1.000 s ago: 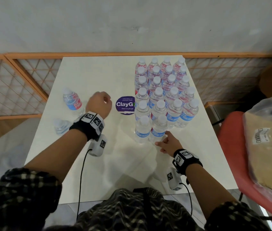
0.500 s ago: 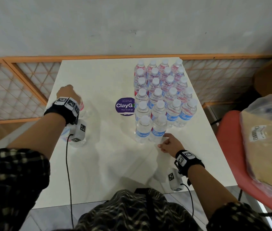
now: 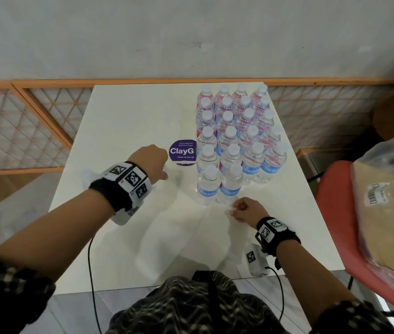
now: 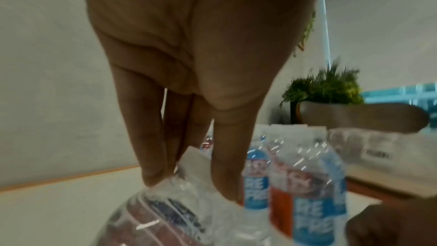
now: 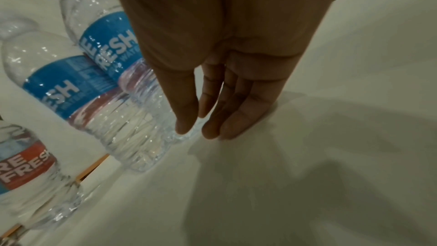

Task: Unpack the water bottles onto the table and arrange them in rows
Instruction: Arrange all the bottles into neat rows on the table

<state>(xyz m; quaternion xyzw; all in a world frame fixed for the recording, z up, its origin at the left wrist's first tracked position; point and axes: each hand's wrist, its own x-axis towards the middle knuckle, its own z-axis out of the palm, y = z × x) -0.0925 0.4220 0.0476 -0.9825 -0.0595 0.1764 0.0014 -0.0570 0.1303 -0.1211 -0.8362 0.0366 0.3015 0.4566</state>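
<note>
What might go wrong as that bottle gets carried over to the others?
The left hand holds the bottle only by fingertips near the cap, so it might slip. The standing bottles are packed tight, so one bump might topple several. The right hand rests right by the front pair and could nudge them.
</note>
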